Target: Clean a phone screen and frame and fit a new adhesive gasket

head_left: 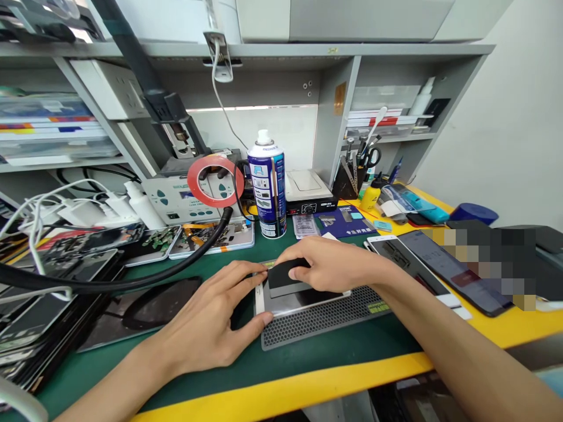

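Looking down, we find a shiny grey rectangular panel with a white border [288, 303], apparently a phone screen, near the middle of our green-topped, yellow-edged desk [197, 384]. It rests on a grey honeycomb-patterned mat [308, 328]. Its long axis runs from just below nine o'clock to just above three.

Our right hand [319, 264] is over the panel, so the panel lies directly beneath that grip and reaches out toward eight o'clock. This grip is pinched around a flat black block with a grey lower strip [281, 278], which seems to sit against the panel.

Our left hand [220, 319] is at the panel's nine o'clock end. Its grip is loose, thumb and fingers spread, with fingertips by the two corners of that short edge. Our left forearm comes in from seven o'clock; our right comes from between four and five, its wrist bent inward.
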Demonstrator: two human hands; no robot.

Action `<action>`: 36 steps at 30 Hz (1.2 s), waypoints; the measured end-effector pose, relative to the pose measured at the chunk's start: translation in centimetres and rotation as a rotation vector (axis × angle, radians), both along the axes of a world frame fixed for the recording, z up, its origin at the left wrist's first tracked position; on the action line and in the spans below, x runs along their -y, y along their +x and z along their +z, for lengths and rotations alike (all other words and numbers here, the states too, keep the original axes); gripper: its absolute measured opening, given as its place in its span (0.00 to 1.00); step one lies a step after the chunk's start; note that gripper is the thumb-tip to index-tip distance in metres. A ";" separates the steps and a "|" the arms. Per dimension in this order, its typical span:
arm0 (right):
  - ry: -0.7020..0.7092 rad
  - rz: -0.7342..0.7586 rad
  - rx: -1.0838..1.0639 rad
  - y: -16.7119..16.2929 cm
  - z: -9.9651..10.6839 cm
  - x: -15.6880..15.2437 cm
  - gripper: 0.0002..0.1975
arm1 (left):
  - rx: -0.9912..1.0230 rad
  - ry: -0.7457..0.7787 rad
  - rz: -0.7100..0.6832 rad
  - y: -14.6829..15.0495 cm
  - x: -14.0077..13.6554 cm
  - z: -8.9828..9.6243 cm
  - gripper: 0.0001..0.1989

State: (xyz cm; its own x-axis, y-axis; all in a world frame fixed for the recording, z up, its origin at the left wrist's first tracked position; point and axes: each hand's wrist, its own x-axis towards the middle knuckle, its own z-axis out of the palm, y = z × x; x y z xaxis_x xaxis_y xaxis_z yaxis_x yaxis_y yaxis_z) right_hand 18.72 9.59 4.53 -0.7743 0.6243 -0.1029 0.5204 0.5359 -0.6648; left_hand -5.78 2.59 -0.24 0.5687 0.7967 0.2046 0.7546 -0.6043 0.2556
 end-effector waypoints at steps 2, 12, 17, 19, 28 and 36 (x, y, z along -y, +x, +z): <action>0.018 0.008 -0.010 0.0 0.0 0.0 0.11 | -0.008 -0.014 0.003 0.0 -0.1 -0.1 0.26; -0.008 0.036 -0.015 0.1 0.1 0.1 0.16 | -0.013 -0.001 0.014 -0.1 -0.3 -0.4 0.26; 0.057 0.085 -0.018 -0.2 -0.3 0.1 0.18 | -0.027 0.009 0.009 0.0 -0.3 -0.5 0.26; 0.068 0.088 -0.037 -0.2 -0.4 0.0 0.18 | -0.034 0.014 0.010 0.1 -0.2 -0.5 0.26; -0.001 0.121 0.043 0.5 0.1 -0.4 0.19 | -0.033 0.055 0.015 -0.1 -0.1 -0.7 0.27; -0.066 0.123 0.093 1.3 0.9 -0.2 0.17 | -0.078 0.035 0.027 -0.1 -0.1 -0.8 0.28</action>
State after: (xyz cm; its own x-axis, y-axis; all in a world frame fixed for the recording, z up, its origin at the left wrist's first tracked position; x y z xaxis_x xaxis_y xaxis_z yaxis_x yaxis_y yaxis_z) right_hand 19.98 9.77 5.45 -0.8300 0.5145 -0.2152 0.5141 0.5562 -0.6530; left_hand -5.91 2.66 -1.09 0.5620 0.8053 0.1887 0.7877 -0.5907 0.1748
